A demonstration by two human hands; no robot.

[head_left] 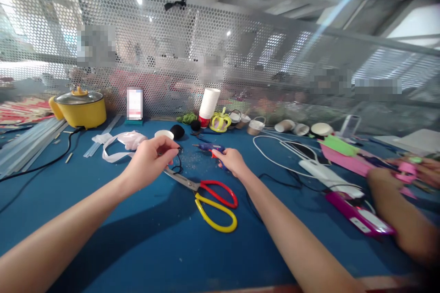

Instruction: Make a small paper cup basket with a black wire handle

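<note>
My left hand [151, 160] is raised a little above the blue table [144, 238] and pinches a thin black cord [178, 161] that loops down from its fingertips. My right hand [231, 159] rests on the table with its fingers around the handle of a blue glue gun [208, 147], whose nozzle points left. Between my hands lie scissors [209, 197] with one red and one yellow handle loop, blades pointing up-left under my left hand.
A yellow pot [79, 109], white ribbon [120, 143], a white cup stack [209, 104] and paper cups [292, 126] line the back by a perforated metal screen. White cables, a power strip [325, 174] and pink items lie right, where another person's hands [395, 178] work.
</note>
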